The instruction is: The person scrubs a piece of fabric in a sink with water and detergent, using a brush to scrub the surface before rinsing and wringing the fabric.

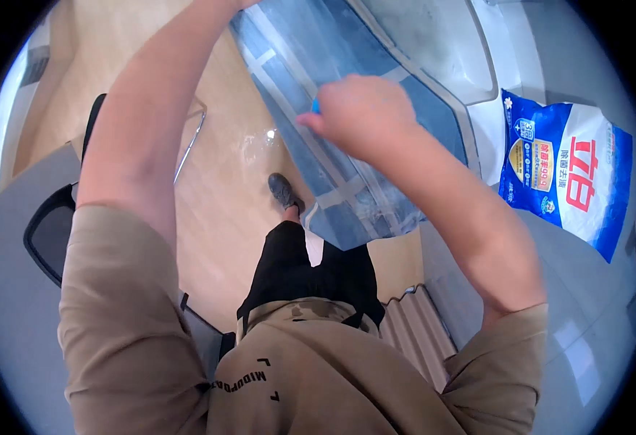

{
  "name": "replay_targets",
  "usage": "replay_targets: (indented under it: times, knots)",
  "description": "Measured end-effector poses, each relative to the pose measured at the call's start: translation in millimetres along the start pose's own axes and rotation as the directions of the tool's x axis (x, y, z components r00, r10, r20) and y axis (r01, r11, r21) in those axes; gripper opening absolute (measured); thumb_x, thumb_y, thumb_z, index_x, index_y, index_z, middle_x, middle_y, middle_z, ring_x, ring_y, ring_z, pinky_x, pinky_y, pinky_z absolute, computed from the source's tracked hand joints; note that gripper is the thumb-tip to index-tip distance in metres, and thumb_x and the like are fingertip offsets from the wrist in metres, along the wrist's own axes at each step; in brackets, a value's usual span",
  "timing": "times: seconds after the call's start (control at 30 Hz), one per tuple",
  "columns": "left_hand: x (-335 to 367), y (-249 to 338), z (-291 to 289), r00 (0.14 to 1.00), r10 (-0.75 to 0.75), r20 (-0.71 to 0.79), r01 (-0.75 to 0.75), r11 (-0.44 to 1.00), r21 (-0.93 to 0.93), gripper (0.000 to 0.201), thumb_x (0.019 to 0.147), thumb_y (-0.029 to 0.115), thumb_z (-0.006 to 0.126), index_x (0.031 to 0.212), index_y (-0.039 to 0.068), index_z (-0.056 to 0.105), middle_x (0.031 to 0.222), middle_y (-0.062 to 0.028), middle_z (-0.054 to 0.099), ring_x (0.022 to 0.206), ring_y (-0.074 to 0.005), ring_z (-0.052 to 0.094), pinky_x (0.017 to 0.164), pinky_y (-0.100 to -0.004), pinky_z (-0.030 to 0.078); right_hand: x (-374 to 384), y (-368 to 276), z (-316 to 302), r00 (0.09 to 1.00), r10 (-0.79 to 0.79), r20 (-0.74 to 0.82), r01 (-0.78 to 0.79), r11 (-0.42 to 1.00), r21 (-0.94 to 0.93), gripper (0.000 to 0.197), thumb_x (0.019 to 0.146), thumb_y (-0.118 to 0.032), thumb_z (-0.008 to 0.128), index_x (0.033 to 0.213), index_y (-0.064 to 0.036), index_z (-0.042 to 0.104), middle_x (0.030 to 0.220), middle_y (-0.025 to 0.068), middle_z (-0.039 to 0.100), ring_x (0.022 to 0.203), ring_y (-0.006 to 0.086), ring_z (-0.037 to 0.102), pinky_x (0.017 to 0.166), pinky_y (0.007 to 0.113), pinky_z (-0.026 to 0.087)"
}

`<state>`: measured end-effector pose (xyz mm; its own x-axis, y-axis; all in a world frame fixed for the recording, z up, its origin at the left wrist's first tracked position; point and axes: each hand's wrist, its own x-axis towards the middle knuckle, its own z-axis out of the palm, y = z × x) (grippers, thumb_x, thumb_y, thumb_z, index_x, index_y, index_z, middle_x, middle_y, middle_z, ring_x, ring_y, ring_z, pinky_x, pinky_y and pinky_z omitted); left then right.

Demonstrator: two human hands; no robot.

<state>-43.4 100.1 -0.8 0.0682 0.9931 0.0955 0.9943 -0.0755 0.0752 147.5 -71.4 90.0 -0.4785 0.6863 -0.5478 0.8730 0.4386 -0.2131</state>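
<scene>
A blue plaid cloth (347,206) with pale bands hangs down in front of me, from the top of the view to above my legs. Over its middle is my right hand (367,116), curled closed, with a bit of something bright blue (315,106) showing at its thumb side. The rest of that blue thing is hidden in the fist. My left arm reaches up to the top edge, where just a sliver of my left hand (247,2) shows by the cloth's upper corner. Its fingers are out of sight.
A white basin (448,43) lies beyond the cloth. On the grey counter (550,246) to my right rests a blue and white detergent bag (568,170). A dark-framed chair (46,225) stands at left on the pale wooden floor (223,254); a ribbed beige panel (418,330) is low at right.
</scene>
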Motion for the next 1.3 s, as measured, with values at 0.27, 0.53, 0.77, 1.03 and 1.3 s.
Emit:
replay_targets:
  times: [0.27, 0.53, 0.77, 1.03, 1.3]
  knots:
    - [-2.6, -10.1, 3.5, 0.999, -0.001, -0.046, 0.002, 1.0, 0.019, 0.083, 0.091, 0.052, 0.055, 0.152, 0.0, 0.033, 0.157, -0.0187, 0.036, 0.145, -0.0387, 0.031, 0.121, -0.0516, 0.019, -108.2, 19.1, 65.0, 0.945, 0.057, 0.322, -0.052, 0.998, -0.026, 0.052, 0.093, -0.053, 0.057, 0.074, -0.007, 0.073, 0.072, 0.0147, 0.069, 0.069, 0.0335, 0.07, 0.061, 0.046, 0.056]
    - [2.4, -12.4, 12.2, 0.996, 0.029, -0.09, -0.028, 0.999, 0.023, 0.081, 0.09, 0.049, 0.055, 0.151, 0.0, 0.034, 0.156, -0.0199, 0.037, 0.144, -0.0425, 0.031, 0.12, -0.0495, 0.024, -22.5, -7.9, 31.2, 0.999, 0.03, 0.014, -0.031, 0.996, 0.08, 0.051, 0.095, -0.052, 0.056, 0.075, -0.0087, 0.073, 0.072, 0.0125, 0.07, 0.07, 0.0321, 0.07, 0.059, 0.043, 0.055]
    - [-2.4, -7.1, 2.9, 0.997, 0.022, -0.079, -0.019, 0.999, 0.046, 0.078, 0.09, 0.048, 0.055, 0.151, 0.002, 0.035, 0.156, -0.0188, 0.037, 0.142, -0.0418, 0.033, 0.119, -0.0504, 0.024, -123.3, 17.0, 75.9, 0.926, 0.089, 0.367, -0.087, 0.996, -0.022, 0.05, 0.092, -0.054, 0.059, 0.076, -0.0092, 0.073, 0.068, 0.0101, 0.068, 0.064, 0.0306, 0.069, 0.056, 0.043, 0.055]
    - [6.3, -13.9, 15.7, 0.997, -0.006, -0.076, 0.01, 0.999, 0.051, 0.08, 0.09, 0.051, 0.053, 0.152, 0.003, 0.034, 0.156, -0.0177, 0.037, 0.143, -0.0405, 0.033, 0.119, -0.0511, 0.023, -42.3, -0.7, 45.4, 0.996, 0.08, 0.038, -0.083, 0.994, 0.077, 0.047, 0.091, -0.052, 0.06, 0.076, -0.0101, 0.074, 0.069, 0.0107, 0.069, 0.064, 0.0303, 0.069, 0.055, 0.042, 0.054]
    - [2.1, -16.4, 0.4, 0.998, -0.021, -0.051, 0.026, 0.994, 0.108, 0.08, 0.089, 0.048, 0.057, 0.15, 0.002, 0.036, 0.157, -0.0186, 0.035, 0.144, -0.0389, 0.033, 0.12, -0.0497, 0.024, -71.2, 8.3, 53.3, 0.991, 0.023, 0.132, -0.03, 0.998, 0.055, 0.047, 0.093, -0.051, 0.058, 0.078, -0.0088, 0.074, 0.073, 0.012, 0.07, 0.075, 0.0319, 0.071, 0.063, 0.043, 0.056]
